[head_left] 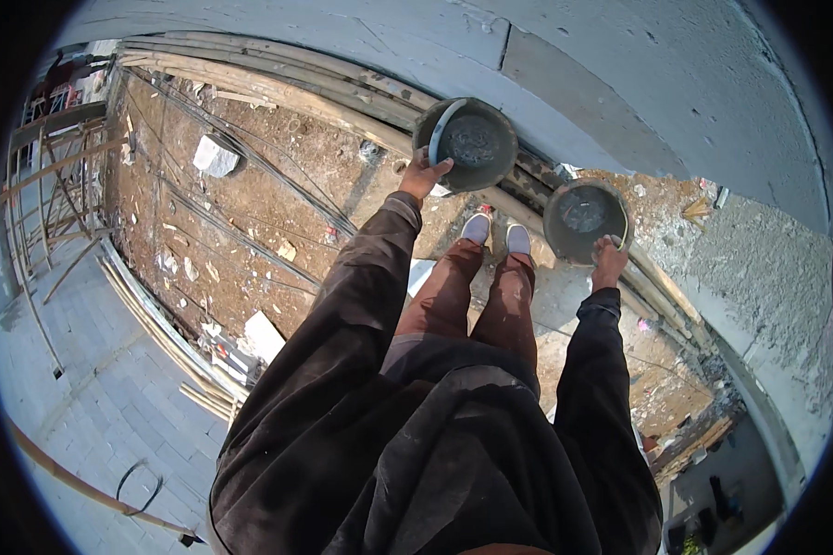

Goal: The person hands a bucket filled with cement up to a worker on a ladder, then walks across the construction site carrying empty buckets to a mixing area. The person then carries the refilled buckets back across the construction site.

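Two dark round buckets are in front of me, their insides smeared with grey residue. My left hand (424, 174) is closed at the near-left rim of the left bucket (498, 166), by the lower end of its curved grey handle (440, 128). The thumb shows on the rim, while the other fingers are partly hidden. Nearer and to the right, my right hand (608, 263) is closed at the near rim of the right bucket (555, 227), where its thin handle comes down. Both buckets are seen from above, over or beside the poles.
Long wooden poles (241, 85) run along the base of a grey wall (583, 102). Thin dark rods (250, 157) cross the rubble-strewn dirt at left, near a white block (216, 155). A pole framework (60, 185) stands at far left. My shoes are between the buckets.
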Motion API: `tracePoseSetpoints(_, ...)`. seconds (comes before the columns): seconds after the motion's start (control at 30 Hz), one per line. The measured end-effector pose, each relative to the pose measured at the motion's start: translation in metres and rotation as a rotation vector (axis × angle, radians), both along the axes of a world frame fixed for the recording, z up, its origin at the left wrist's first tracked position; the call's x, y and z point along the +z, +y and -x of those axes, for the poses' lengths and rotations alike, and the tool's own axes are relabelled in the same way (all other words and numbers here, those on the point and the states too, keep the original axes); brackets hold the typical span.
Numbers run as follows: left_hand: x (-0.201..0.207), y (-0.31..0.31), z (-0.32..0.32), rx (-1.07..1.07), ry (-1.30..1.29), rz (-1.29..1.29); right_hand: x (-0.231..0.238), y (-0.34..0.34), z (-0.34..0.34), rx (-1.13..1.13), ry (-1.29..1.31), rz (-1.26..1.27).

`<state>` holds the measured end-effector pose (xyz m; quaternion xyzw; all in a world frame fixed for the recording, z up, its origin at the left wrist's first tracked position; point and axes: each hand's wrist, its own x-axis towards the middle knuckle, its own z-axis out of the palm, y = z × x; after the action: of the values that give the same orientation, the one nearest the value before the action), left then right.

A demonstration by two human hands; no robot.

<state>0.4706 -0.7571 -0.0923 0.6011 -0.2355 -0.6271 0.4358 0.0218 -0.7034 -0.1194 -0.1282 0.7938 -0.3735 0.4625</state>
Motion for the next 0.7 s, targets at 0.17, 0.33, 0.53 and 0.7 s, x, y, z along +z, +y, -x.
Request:
tracePoseSetpoints(0.17, 0.01, 0.036, -0.007, 0.14, -0.047, -0.074, 0.002, 0.006, -0.005, -0.052, 0.05, 0.007)
tracePoseSetpoints(0.33, -0.001, 0.105, -0.028, 0.206, -0.131, -0.462, 0.014, 0.005, -0.005, -0.037, -0.118, 0.056)
tracePoseSetpoints(0.53, -0.039, 0.209, -0.062, 0.325, 0.005, -0.638, 0.021, -0.009, -0.004, -0.072, -0.147, 0.033)
tracePoseSetpoints(0.7, -0.036, 0.295, -0.073, 0.257, -0.184, -0.617, 0.036, 0.0, 0.003, -0.085, -0.145, -0.006)
